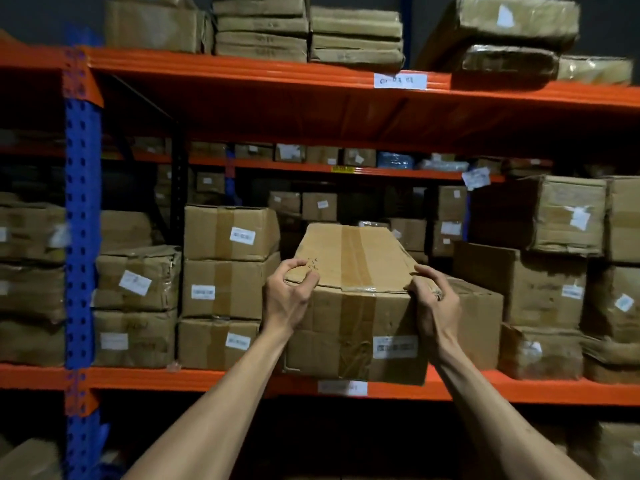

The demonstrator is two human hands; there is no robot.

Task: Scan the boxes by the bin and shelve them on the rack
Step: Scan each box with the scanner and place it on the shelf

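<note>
From the head view, I have both forearms stretched forward and up toward the rack [242, 379]. My left hand [289, 299] is at the near left top corner of the cardboard box [353, 327], fingers [306, 284] curled over the top edge and closed on it, thumb up on the lid. My right hand [434, 303] mirrors it at the near right top corner, fingers bent tight around the edge, gripping the same box. The box sits on the orange shelf beam at the front of the middle level, its near bottom edge slightly overhanging the beam, brown tape running down its centre and one white barcode label [394, 346] on the face toward me.

To its left I count a stack of three boxes [227, 282], each with one white label, and beside that a stack of two more dented ones [136, 306]. One blue upright [81, 237] stands at left. More cartons fill the right side and the level above; I cannot count them surely.
</note>
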